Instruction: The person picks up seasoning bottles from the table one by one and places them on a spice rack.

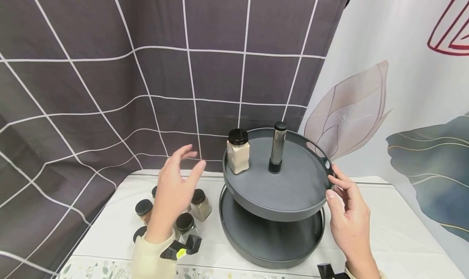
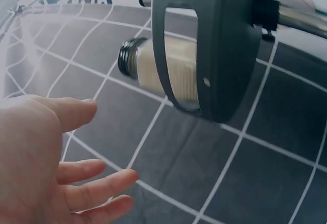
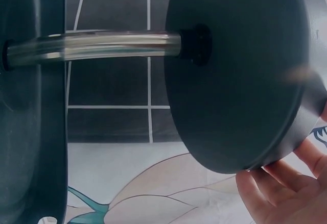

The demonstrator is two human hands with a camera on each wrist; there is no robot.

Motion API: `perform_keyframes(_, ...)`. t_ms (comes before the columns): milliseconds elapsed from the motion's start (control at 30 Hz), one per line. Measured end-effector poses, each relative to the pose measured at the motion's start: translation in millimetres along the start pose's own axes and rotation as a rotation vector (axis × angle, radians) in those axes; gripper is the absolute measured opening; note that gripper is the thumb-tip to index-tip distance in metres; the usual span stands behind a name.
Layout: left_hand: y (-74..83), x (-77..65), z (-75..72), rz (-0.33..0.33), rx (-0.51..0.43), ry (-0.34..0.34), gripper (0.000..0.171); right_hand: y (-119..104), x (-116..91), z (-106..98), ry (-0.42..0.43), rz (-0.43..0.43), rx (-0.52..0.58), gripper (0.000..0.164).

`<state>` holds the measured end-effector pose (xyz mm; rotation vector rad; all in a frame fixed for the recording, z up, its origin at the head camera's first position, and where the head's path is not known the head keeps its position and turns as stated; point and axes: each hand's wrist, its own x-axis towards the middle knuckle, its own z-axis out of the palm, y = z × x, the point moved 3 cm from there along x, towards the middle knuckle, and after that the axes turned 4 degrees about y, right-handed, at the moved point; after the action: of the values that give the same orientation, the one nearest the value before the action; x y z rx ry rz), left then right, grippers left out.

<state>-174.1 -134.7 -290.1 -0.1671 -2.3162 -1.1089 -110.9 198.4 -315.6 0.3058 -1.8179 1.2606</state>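
Note:
A dark grey two-tier turntable tray has its upper tier [image 1: 293, 191] above a lower tier [image 1: 271, 244]. A metal post with a black cap [image 1: 278, 149] rises from the upper tier. On that tier's left side stands a square glass jar [image 1: 238, 156] with a black lid and pale powder inside. My right hand [image 1: 349, 214] holds the upper tier's right rim beside the handle cutout, fingertips along the outer wall in the right wrist view. Left of the tray, my left hand [image 1: 176, 189] is raised above several jars, fingers spread and holding nothing.
Below my left hand, black-lidded jars [image 1: 200, 205] stand close together on the white table cover [image 1: 117, 205], partly hidden by the forearm. A dark grid-patterned curtain [image 1: 216, 75] hangs behind. At the right is a white curtain with leaf prints [image 1: 348, 112].

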Motion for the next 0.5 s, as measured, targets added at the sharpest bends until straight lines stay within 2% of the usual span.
perform_keyframes(233, -25.9, -18.5, -9.6, -0.032, 0.082, -0.017, 0.052, 21, -5, -3, 0.027, 0.000, -0.048, 0.026)
perform_keyframes(500, -53.5, -42.7, -16.2, -0.176, 0.160, -0.028, 0.058, 28, -8, -4, 0.047, 0.006, -0.087, 0.026)
